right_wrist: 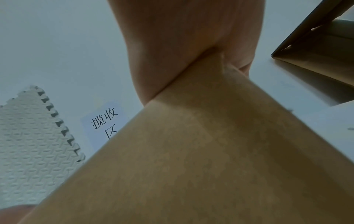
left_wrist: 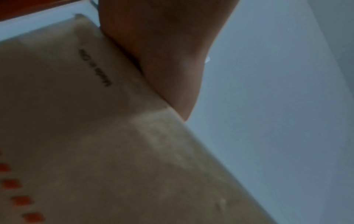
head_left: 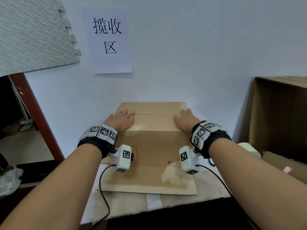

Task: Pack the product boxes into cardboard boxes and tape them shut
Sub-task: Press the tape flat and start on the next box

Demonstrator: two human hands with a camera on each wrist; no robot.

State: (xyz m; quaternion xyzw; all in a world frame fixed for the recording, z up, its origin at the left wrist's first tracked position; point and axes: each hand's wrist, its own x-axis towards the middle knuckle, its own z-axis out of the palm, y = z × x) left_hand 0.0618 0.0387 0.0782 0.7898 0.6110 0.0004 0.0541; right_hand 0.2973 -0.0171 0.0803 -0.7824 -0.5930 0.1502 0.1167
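Both hands are lying flat with straight fingers on the closed cardboard box [head_left: 154, 123], the left hand [head_left: 122, 119] and right hand [head_left: 185, 120] pressing opposite ends of its top seam; the box is sitting on a flattened carton [head_left: 149, 181] on the tabletop [head_left: 126, 206]; both wrist views are showing only palms and blurred cardboard; small print beneath the left hand is unreadable; the wall sign [head_left: 108, 39] beyond the hands is reading "揽收区"; right of the right hand, an open carton [head_left: 280, 117] is being cut off by the frame edge.

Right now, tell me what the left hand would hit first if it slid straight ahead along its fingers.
Nothing on the cardboard box top blocks the left hand; past the far edge, the white wall probably comes first, though the gap is unclear.
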